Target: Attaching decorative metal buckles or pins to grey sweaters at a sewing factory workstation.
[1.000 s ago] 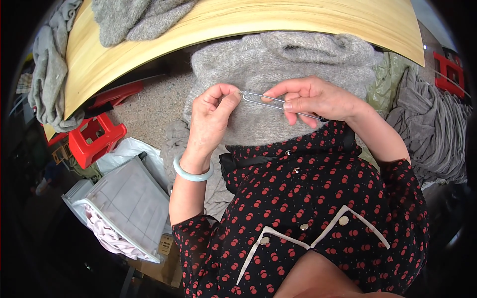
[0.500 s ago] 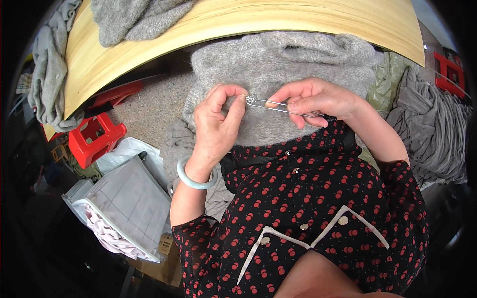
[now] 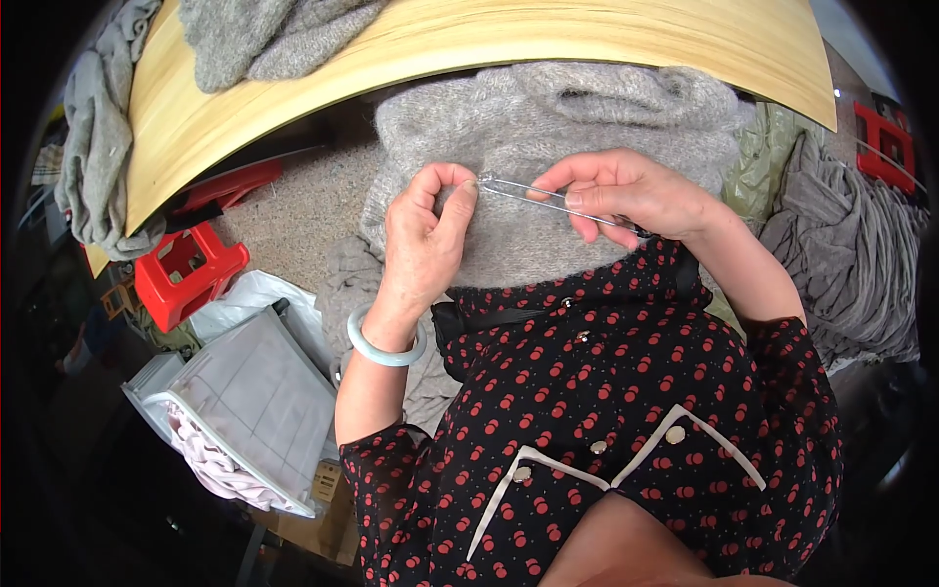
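A large safety pin (image 3: pixel 528 191), silver with two long wire arms, spans the space between my hands above the grey knitwear. Its right part lies in my right hand (image 3: pixel 626 196), pinched between thumb and fingers, and a dark end shows below the fingers. With thumb and forefinger pressed together, my left hand (image 3: pixel 430 220) grips the pin's left tip. Something small and shiny shows at those fingertips, mostly hidden by them. Beneath both hands, a fuzzy grey knitted garment (image 3: pixel 548 137) covers my lap up to the table edge.
A pale wooden table (image 3: pixel 548 34) curves across the far side, with grey knitwear (image 3: pixel 274 39) on it. At left stand a red stool (image 3: pixel 191 274) and a clear plastic bin (image 3: pixel 259 391) holding pale cloth. A grey fabric heap (image 3: pixel 846 254) and another red stool (image 3: pixel 885 147) are at right.
The shiny cluster at the pin's left end, visible before, is now mostly covered by my left fingertips. My left hand has shifted slightly left, and the pin's left end has risen a little.
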`<state>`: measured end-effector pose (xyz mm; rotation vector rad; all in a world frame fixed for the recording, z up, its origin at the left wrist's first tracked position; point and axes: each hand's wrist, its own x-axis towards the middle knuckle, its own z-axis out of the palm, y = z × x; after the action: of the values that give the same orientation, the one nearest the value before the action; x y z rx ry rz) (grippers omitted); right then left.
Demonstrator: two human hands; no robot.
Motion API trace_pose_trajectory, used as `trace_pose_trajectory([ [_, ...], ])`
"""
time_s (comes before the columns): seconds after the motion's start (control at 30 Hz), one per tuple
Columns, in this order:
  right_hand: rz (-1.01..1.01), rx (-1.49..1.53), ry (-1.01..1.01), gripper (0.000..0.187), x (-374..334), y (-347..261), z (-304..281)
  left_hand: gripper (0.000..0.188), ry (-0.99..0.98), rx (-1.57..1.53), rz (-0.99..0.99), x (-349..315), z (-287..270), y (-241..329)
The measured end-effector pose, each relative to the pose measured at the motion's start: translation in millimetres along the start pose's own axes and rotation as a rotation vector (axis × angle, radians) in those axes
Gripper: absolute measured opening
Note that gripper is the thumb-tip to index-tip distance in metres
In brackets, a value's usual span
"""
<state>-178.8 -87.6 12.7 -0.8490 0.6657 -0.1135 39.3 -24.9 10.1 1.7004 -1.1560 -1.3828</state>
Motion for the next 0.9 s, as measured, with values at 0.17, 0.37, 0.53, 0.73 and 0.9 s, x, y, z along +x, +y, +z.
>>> trace_pose_trajectory([
  [0.17, 0.064, 0.370, -0.038, 0.031, 5.9, 2.6, -2.7, 0.007, 0.020, 0.005, 0.025, -0.6, 0.0, -0.5],
  [0.37, 0.138, 0.727, -0.070, 0.035, 9.2, 8.8, -3.5, 0.005, 0.025, 0.043, 0.020, 0.8, -2.2, 1.8],
  [0.53, 0.108, 0.802, -0.161, 0.033, 9.7, 13.2, -4.1, 0.006, 0.027, 0.013, 0.012, 0.5, -2.7, 4.4],
  [0.73, 0.104, 0.891, -0.204, 0.034, 9.6, 14.3, -6.5, 0.010, 0.041, -0.118, 0.005, -1.4, -0.8, 8.6],
  [0.9, 0.094, 0.963, -0.279, 0.034, 9.5, 15.4, -7.1, 0.009, 0.093, -0.096, 0.025, 1.9, 3.0, 9.0],
])
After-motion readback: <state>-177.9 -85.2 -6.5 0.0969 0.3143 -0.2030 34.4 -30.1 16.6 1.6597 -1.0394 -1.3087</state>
